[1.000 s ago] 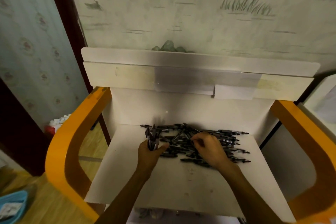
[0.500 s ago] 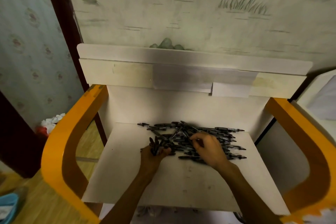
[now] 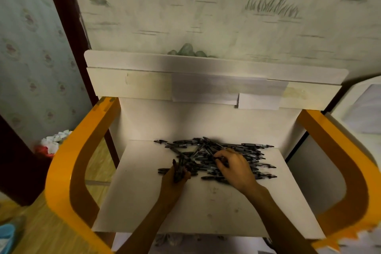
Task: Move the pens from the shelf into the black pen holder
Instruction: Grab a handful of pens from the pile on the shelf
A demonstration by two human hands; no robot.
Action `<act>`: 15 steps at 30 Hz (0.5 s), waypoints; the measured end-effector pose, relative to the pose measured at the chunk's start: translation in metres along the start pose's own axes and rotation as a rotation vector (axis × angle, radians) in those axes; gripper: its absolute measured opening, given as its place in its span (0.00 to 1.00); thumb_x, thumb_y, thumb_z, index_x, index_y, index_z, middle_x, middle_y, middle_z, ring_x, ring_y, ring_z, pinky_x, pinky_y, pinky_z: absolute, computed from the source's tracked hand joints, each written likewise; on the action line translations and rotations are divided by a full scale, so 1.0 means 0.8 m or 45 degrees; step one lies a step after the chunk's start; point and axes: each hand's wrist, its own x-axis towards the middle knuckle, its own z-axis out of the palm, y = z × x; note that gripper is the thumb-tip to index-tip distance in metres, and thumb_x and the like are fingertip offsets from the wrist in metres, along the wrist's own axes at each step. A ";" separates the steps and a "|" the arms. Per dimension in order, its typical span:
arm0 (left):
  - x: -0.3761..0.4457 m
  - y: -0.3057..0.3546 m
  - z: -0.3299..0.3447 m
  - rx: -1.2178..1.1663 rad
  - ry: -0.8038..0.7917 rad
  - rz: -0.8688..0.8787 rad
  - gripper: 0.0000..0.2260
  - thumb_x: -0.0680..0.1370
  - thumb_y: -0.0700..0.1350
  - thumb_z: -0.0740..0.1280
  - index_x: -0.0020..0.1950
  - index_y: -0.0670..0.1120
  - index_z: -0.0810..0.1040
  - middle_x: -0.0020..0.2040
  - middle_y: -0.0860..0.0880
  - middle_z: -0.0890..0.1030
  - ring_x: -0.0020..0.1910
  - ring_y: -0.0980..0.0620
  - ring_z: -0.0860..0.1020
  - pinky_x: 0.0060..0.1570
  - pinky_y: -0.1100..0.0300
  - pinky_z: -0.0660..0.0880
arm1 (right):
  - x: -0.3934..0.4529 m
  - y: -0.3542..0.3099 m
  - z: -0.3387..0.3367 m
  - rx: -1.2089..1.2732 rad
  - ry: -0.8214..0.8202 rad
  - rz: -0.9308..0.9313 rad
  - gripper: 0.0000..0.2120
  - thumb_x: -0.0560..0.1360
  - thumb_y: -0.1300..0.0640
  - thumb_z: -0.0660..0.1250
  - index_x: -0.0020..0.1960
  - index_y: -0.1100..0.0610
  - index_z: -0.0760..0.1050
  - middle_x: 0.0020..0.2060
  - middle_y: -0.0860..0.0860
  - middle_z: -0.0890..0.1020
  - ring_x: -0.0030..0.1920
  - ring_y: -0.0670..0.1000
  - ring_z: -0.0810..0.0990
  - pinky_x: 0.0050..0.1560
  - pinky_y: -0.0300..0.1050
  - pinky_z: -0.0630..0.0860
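Pens (image 3: 237, 150) (heaped) near shelf (image 3: 144, 202) back

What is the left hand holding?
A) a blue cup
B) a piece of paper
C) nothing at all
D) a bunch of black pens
D: the left hand has its fingers curled round a bunch of black pens that stick up out of its grip, beside the pile on the white shelf.

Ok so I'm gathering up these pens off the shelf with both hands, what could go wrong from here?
1. Your left hand already grips a bundle of pens; adding more could let some slip out.
2. The pile of pens is tangled, so your right hand, fingers curled into it, may drag neighbours toward the shelf edge.
3. No black pen holder is in view, so you may be carrying the pens further than you think.
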 end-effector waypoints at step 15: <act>0.011 0.103 0.044 -0.120 -0.303 -0.129 0.07 0.77 0.45 0.73 0.50 0.46 0.77 0.31 0.50 0.75 0.26 0.56 0.70 0.24 0.63 0.66 | -0.027 0.002 -0.067 -0.088 0.129 0.078 0.11 0.77 0.55 0.66 0.59 0.49 0.79 0.56 0.45 0.79 0.52 0.46 0.80 0.53 0.42 0.78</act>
